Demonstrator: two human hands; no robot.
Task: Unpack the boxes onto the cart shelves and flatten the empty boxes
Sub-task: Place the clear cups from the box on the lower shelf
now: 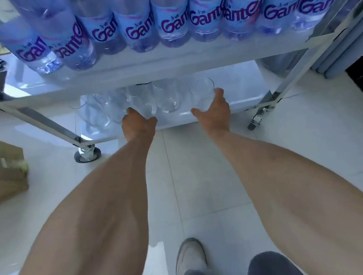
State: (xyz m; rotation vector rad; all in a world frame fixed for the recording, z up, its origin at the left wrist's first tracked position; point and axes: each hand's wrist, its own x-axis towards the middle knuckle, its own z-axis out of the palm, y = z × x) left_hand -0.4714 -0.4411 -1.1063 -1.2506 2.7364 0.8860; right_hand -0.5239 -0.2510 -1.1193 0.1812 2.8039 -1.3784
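Two outstretched arms, each hand (139, 124) (214, 111) round a glass (202, 94) (lower shelf (244, 93))

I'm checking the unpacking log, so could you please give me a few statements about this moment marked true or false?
1. The right hand holds a glass. True.
2. The bottles stand on the lower shelf. False: they are on the upper shelf; the glasses are on the lower shelf.
3. The left hand grips a bottle. False: it reaches to a glass.
4. A cardboard box sits on the floor left of the cart. True.
5. Scissors lie on the floor. False: they lie on a ledge, upper left.
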